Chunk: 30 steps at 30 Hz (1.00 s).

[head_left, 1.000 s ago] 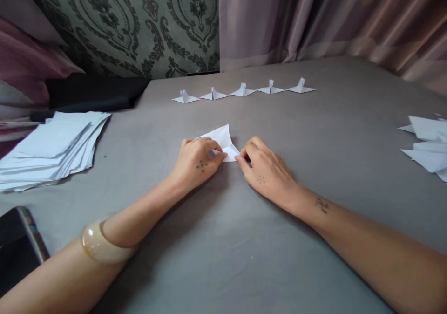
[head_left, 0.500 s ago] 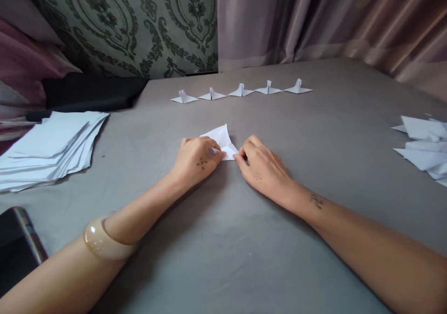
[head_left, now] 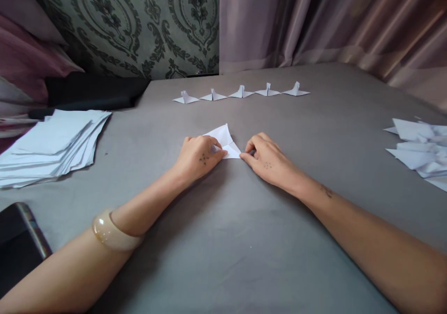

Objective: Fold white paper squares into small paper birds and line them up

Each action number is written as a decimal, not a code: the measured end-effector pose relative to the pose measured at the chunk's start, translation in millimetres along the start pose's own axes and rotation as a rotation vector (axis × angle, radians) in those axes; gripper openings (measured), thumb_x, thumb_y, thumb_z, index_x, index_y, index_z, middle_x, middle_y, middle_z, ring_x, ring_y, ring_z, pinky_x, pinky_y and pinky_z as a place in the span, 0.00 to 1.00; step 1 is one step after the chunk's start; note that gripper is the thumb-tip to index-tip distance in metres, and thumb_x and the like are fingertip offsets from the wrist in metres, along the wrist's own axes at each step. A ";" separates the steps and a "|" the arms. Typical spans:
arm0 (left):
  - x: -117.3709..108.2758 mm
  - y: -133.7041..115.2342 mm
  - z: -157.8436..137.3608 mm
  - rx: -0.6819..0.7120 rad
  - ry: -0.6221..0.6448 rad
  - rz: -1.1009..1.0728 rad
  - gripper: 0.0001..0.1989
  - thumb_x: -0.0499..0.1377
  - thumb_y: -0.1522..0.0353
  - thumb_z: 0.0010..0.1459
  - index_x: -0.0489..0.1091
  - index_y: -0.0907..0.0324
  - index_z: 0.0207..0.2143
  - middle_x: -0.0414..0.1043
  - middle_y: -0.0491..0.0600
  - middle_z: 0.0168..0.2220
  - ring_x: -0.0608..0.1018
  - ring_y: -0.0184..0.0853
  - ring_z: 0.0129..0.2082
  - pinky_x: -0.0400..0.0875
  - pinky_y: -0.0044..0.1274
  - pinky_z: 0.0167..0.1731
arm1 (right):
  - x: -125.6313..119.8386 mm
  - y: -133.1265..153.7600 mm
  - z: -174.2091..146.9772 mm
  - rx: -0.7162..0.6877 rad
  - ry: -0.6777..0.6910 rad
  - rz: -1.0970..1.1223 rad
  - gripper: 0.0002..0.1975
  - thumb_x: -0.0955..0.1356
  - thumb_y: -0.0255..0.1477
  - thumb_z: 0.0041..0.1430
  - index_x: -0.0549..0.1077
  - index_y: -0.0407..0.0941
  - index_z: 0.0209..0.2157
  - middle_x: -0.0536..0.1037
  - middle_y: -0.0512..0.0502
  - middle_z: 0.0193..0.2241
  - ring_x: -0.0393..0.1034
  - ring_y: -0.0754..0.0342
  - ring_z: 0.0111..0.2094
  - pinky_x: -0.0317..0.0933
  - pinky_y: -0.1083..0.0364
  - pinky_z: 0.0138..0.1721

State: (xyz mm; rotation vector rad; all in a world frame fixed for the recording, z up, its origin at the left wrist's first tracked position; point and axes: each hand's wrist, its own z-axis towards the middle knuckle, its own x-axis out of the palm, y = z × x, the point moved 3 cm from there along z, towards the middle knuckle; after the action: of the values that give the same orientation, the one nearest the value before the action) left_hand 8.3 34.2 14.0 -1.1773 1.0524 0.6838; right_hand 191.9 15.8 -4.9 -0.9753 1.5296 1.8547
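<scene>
A partly folded sheet of white paper [head_left: 231, 151] lies on the grey cloth in front of me, one point standing up at its far side. My left hand [head_left: 200, 154] is closed on its left part, thumb and fingers pressing it, so that part is hidden. At the sheet's right corner is my right hand [head_left: 267, 158], its fingers curled and its thumb tip touching the corner. Beyond the hands stands a row of several small folded paper figures [head_left: 242, 92], each with flat pointed sides and an upright middle piece.
At the left lies a stack of white paper sheets [head_left: 52, 141], with a black folded cloth [head_left: 98, 90] behind it. A dark phone-like device [head_left: 21, 244] is at the lower left. More folded white papers [head_left: 419, 146] sit at the right edge. Curtains [head_left: 265, 20] hang behind.
My right hand has slid slightly right along the paper's edge to its corner, its index finger lifting a little. My left hand keeps its hold. The view has shifted slightly.
</scene>
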 end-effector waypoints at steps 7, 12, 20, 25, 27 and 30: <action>4.5 3.8 1.5 0.078 -0.004 0.002 0.13 0.57 0.61 0.58 0.77 0.59 0.35 0.79 0.52 0.34 0.79 0.42 0.34 0.67 0.34 0.42 | -6.7 -3.3 2.1 0.010 -0.094 0.201 0.05 0.67 0.26 0.54 0.69 0.46 0.35 0.74 0.52 0.29 0.66 0.58 0.26 0.61 0.56 0.31; 8.6 7.7 2.3 0.117 -0.038 0.014 0.13 0.56 0.60 0.59 0.76 0.59 0.36 0.79 0.52 0.34 0.78 0.42 0.34 0.65 0.36 0.43 | -2.3 13.8 -7.4 -0.284 -0.166 0.192 0.07 0.65 0.22 0.59 0.73 0.45 0.35 0.77 0.50 0.32 0.70 0.57 0.33 0.63 0.56 0.37; 5.0 6.0 -0.9 0.104 -0.042 -0.080 0.12 0.58 0.61 0.58 0.75 0.60 0.34 0.77 0.51 0.33 0.76 0.38 0.33 0.64 0.33 0.42 | 9.2 26.6 -24.7 -0.440 -0.038 -0.180 0.11 0.62 0.23 0.64 0.76 0.40 0.40 0.76 0.41 0.38 0.68 0.49 0.40 0.63 0.50 0.45; -2.2 11.0 -5.0 0.024 0.018 -0.292 0.16 0.59 0.57 0.56 0.76 0.62 0.31 0.68 0.44 0.20 0.69 0.31 0.25 0.63 0.25 0.33 | 9.2 29.5 -27.2 -0.440 -0.020 -0.260 0.12 0.62 0.27 0.65 0.74 0.41 0.46 0.75 0.41 0.40 0.66 0.48 0.40 0.63 0.50 0.45; -3.2 15.2 -5.0 0.049 0.033 -0.366 0.18 0.59 0.55 0.56 0.75 0.61 0.30 0.66 0.43 0.20 0.67 0.30 0.25 0.61 0.22 0.30 | 10.2 30.0 -27.2 -0.443 -0.007 -0.288 0.13 0.62 0.27 0.65 0.75 0.40 0.46 0.75 0.41 0.40 0.66 0.48 0.39 0.63 0.49 0.45; -4.0 23.6 -2.9 0.078 0.070 -0.428 0.18 0.60 0.54 0.55 0.74 0.62 0.27 0.65 0.43 0.20 0.66 0.29 0.25 0.59 0.21 0.27 | 11.0 30.1 -27.3 -0.443 0.006 -0.292 0.13 0.62 0.27 0.65 0.75 0.40 0.45 0.74 0.40 0.39 0.65 0.48 0.39 0.64 0.49 0.44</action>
State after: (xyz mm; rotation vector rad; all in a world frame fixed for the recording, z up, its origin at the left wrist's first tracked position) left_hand -14.7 38.5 8.2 -1.3118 0.8369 0.2661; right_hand 167.0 -17.6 1.4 -1.3207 0.9272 2.0073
